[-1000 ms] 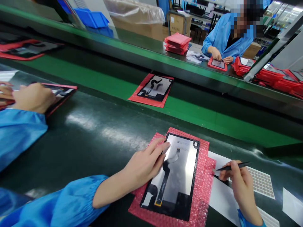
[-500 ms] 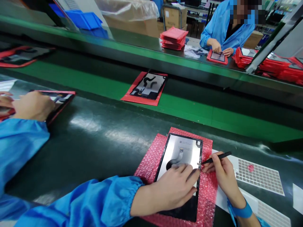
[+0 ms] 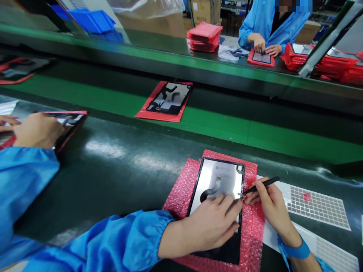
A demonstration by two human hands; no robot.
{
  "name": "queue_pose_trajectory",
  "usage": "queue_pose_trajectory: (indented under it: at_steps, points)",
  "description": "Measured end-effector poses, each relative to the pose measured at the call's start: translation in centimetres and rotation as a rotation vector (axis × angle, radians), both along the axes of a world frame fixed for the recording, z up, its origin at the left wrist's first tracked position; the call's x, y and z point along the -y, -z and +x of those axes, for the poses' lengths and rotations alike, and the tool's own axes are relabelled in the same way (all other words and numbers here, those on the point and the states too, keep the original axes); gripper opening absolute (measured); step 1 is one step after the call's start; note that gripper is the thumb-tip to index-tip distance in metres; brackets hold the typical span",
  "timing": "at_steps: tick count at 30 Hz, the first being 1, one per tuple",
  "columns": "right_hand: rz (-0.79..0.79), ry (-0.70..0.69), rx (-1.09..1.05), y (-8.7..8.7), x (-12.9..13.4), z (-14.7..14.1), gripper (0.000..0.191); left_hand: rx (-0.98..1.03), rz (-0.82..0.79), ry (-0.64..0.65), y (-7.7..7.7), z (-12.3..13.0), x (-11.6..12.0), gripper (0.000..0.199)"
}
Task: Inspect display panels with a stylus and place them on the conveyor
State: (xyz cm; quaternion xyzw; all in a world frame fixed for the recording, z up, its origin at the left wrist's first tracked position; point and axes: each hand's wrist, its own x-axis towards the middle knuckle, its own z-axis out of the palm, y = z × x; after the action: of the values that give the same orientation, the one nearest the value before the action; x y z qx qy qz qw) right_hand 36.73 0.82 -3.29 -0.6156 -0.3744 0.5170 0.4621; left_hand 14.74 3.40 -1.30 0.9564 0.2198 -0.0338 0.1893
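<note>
A tablet screen (image 3: 224,177) lies back side up, its silver panel framed in black with a dark ribbon cable curving across it. Under it are pink bubble-wrap bags (image 3: 181,183). My left hand (image 3: 211,224) rests across the lower part of the screen, open, its fingertips near the right edge and hiding part of the panel. Black tweezers (image 3: 262,184) are pinched in my right hand (image 3: 268,202). Their tip meets the screen's right edge, beside a small light tab (image 3: 239,194) just above my left fingertips.
Sticker sheets (image 3: 320,207) with small grey squares lie to the right. Ahead, another screen (image 3: 172,99) sits on a red bag on the green conveyor (image 3: 221,130). A co-worker's hand (image 3: 39,128) works at far left; another person (image 3: 263,41) sits across, near red bag stacks (image 3: 204,36).
The view has shifted slightly. The screen on the conveyor has moved left. My hands stay at the same edge of the screen, with the tweezers still at the small tab.
</note>
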Motion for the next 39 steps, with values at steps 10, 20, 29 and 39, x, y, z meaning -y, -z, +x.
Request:
queue_pose_trajectory:
  at_steps: [10,20,29,39]
  points:
    - [-0.002,-0.001,0.013,0.01,-0.03,0.03,0.052,0.022,-0.029,-0.016,0.27,-0.08,-0.11,0.052]
    - [0.005,-0.035,0.004,0.36,0.08,0.26,0.045,-0.016,0.007,0.017,0.01,0.16,-0.40,0.064]
    - [0.004,-0.039,0.031,0.34,0.17,0.18,0.043,-0.021,0.021,0.015,0.06,0.19,-0.22,0.067]
    - [0.053,-0.027,0.034,0.57,0.13,-0.19,0.041,0.027,0.037,-0.012,0.54,-0.03,0.10,0.066]
